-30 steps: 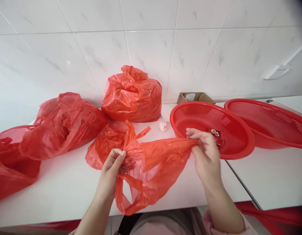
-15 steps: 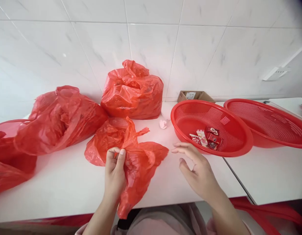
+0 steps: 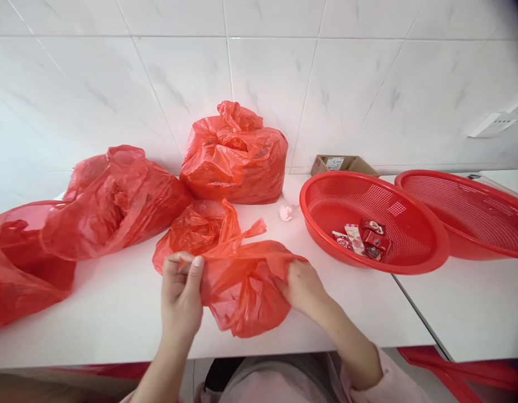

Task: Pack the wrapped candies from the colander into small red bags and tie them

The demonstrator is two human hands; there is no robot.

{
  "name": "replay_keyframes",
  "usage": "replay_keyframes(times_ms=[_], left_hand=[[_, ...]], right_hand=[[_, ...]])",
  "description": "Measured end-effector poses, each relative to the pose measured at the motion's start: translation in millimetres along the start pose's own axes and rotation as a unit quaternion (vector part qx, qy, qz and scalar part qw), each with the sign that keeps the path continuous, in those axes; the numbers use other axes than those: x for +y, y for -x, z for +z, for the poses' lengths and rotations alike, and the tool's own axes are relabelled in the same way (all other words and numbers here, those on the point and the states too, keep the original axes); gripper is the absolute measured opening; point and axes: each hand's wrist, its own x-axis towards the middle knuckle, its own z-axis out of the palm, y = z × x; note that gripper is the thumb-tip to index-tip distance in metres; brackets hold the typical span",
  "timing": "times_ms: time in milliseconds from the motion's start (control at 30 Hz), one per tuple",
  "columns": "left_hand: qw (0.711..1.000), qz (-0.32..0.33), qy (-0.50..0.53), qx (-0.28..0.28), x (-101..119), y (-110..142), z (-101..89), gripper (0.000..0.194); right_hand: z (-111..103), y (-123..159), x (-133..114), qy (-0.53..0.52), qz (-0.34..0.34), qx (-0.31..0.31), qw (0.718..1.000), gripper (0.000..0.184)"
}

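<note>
Walls: big white tiles (image 3: 183, 84), faint grey veins
Counter: white top (image 3: 94, 319), two sections meeting at a seam (image 3: 418, 316)
Fitting: small white plate (image 3: 494, 124), high on the right wall

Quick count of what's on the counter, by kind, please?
Red plastic bags: 4 (the front lumps look like one bag)
Red mesh baskets: 2
Snack packets: 5
Cardboard box: 1
Pink tissue: 1
Total: 13

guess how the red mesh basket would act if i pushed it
The red mesh basket is probably light and stiff: its thin wall keeps a round shape. It would likely slide on the smooth white counter rather than tip, sitting wide and low. The wrapped packets inside look loose and might shift.
</note>
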Motion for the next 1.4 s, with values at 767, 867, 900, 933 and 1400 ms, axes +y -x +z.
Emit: replay_keyframes(times_ms=[767,867,900,933,1400], left_hand=[[0.907,-0.168,-0.172,-0.346,-6,3,2.6,0.061],[0.917,-0.213,-0.085,-0.326,-11,3,12.8,0.062],[0.922,-0.219,-0.063,-0.314,-11,3,14.8,0.062],[0.926,-0.222,-0.042,-0.303,-11,2,16.4,0.061],[0.99,-0.074,0.036,-0.118,14,-21,22.9,0.03]], right_hand=[[-65,21,12,-0.1,-0.094,-0.008,0.991,0.039],[-64,21,10,-0.14,-0.096,0.135,0.976,0.011],[-64,19,10,-0.126,-0.1,0.188,0.969,0.012],[-64,17,10,-0.101,-0.107,0.23,0.962,0.015],[-77,-7,17,-0.348,0.017,0.22,0.911,0.018]])
